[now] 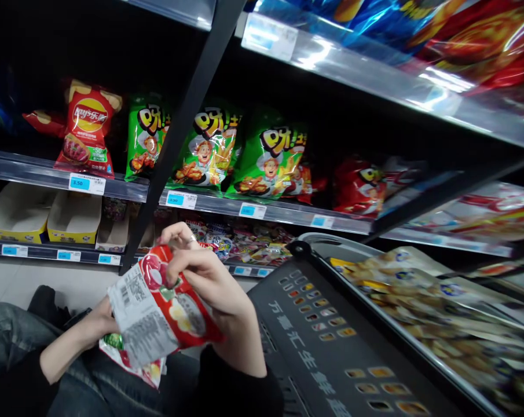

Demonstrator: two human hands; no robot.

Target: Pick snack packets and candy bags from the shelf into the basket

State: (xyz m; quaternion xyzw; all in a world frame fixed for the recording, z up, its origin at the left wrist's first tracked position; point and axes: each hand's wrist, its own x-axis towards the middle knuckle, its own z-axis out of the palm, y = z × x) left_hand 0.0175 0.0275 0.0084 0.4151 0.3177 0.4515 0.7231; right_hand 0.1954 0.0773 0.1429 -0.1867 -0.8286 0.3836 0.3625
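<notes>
My right hand point(205, 278) pinches the upper edge of a red and white snack bag point(153, 313), its thumb on the printed back. The back of that bag, with barcode and small print, faces me. From the left, my left hand point(103, 315) reaches in at the bags' side, its fingers mostly hidden behind them. A second snack bag point(152, 373), white and red with a green patch, shows below the first, against my left hand. Both bags are above my lap. A grey shopping basket point(279, 324) stands tilted in view right beside my right forearm.
Ahead, a shelf edge point(218, 204) carries green chip bags point(270, 162) and a red chip bag point(88, 130). Lower down are open cardboard trays point(16, 214) and small packets point(257, 243). A dark upright point(179, 121) divides the shelves. Pale snack packs point(444, 313), blurred, lie right of the basket's panel.
</notes>
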